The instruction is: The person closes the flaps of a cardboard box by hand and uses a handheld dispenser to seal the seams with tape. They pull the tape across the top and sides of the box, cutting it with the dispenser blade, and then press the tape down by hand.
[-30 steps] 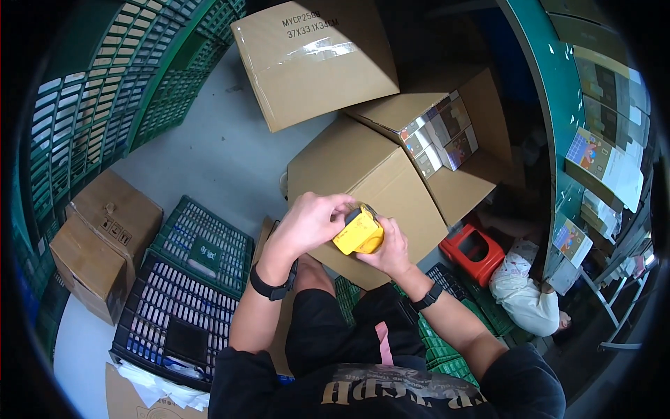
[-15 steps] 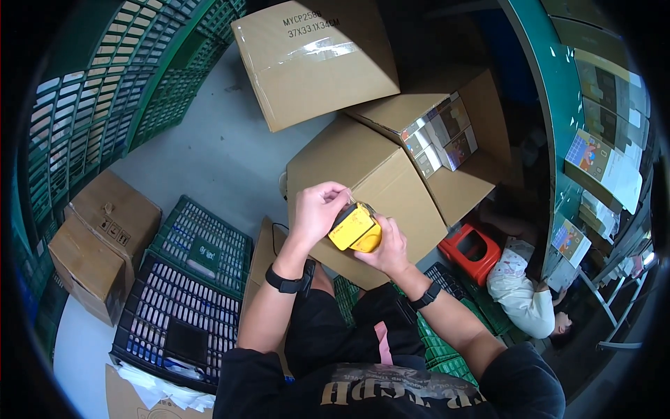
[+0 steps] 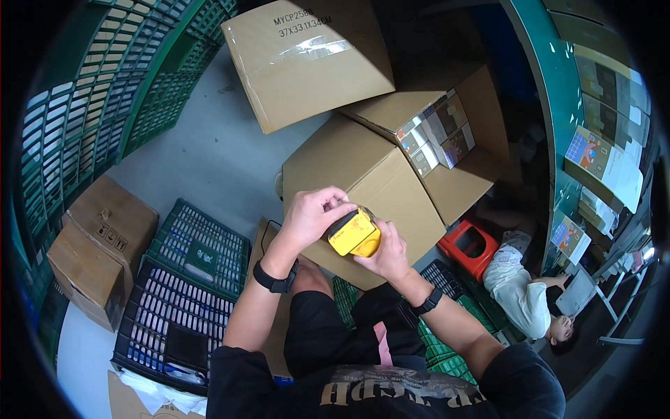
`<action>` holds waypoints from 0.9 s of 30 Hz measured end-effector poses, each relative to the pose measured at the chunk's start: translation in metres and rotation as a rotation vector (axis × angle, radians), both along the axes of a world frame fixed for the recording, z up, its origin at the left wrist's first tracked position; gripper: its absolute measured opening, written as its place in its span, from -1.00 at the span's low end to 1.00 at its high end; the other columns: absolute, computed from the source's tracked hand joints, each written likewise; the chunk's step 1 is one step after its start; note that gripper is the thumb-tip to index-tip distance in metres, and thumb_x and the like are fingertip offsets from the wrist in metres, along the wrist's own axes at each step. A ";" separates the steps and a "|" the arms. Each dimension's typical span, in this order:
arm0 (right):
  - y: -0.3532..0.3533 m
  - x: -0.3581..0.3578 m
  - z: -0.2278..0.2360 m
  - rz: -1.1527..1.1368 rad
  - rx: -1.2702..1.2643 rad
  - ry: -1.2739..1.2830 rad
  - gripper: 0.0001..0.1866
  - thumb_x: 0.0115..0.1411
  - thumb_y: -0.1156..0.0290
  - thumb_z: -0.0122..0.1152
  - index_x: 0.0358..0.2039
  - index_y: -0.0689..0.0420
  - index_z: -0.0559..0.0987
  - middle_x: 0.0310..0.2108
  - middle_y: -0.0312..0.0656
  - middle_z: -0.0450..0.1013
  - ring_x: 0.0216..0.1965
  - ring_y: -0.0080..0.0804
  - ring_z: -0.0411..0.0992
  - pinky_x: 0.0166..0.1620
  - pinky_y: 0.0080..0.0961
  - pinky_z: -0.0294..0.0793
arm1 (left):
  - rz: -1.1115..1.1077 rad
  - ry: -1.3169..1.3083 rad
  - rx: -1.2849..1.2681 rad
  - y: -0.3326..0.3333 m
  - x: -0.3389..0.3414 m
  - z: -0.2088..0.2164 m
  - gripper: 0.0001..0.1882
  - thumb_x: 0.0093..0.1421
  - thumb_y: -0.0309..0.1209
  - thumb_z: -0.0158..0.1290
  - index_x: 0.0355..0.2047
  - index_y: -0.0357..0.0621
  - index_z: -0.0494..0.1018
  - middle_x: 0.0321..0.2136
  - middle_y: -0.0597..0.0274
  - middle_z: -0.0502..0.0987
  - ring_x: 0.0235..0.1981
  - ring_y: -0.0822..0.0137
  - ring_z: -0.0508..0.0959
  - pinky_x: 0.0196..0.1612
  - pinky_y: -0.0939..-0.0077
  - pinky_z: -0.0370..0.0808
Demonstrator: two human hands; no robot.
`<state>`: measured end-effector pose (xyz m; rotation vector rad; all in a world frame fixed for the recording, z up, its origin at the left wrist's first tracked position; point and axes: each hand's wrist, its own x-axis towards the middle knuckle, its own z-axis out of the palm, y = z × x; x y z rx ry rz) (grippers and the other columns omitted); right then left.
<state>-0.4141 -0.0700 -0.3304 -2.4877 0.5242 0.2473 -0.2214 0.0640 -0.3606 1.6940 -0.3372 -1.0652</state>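
The left forearm [image 3: 252,311] is slanting up and to the right, and the right forearm [image 3: 455,318] is slanting up and to the left. The left hand [image 3: 312,216] is showing its back, with the fingers [image 3: 335,195] curling close to the thumb [image 3: 340,210]. The right hand [image 3: 388,257] is gripping, its fingers curling on the far side and its thumb lying on the near side. The two hands are facing each other, close together in front of the body.

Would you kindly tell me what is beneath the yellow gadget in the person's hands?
A brown cardboard box shows beyond the yellow gadget. The gadget's underside is hidden, as is the patch of cardboard behind it, so I cannot tell whether they touch.
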 end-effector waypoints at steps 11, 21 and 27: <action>0.005 0.034 0.018 -0.034 0.021 0.226 0.00 -0.28 0.24 0.57 0.20 0.13 0.28 -0.23 0.00 0.41 -0.31 0.02 0.52 -0.22 -0.18 0.60 | 0.220 0.260 -0.098 0.000 0.003 -0.039 -0.93 0.21 -0.57 0.21 -0.30 -0.31 0.62 -0.49 0.32 0.64 -0.45 0.61 0.56 -0.34 0.71 0.49; 0.001 0.019 0.028 0.001 -0.022 0.287 -0.01 -0.25 0.24 0.55 0.22 0.16 0.27 -0.27 0.00 0.41 -0.31 0.01 0.53 -0.23 -0.20 0.60 | 0.237 0.258 -0.123 -0.001 -0.022 -0.055 -0.94 0.23 -0.56 0.20 -0.30 -0.31 0.62 -0.46 0.32 0.65 -0.41 0.60 0.58 -0.31 0.70 0.50; 0.005 0.037 0.032 0.025 -0.043 0.296 -0.06 -0.20 0.22 0.50 0.21 0.17 0.29 -0.29 0.00 0.43 -0.35 0.02 0.54 -0.26 -0.20 0.61 | 0.159 0.360 -0.123 0.003 -0.016 -0.079 -0.94 0.27 -0.56 0.16 -0.28 -0.30 0.58 -0.43 0.32 0.64 -0.39 0.59 0.57 -0.28 0.68 0.51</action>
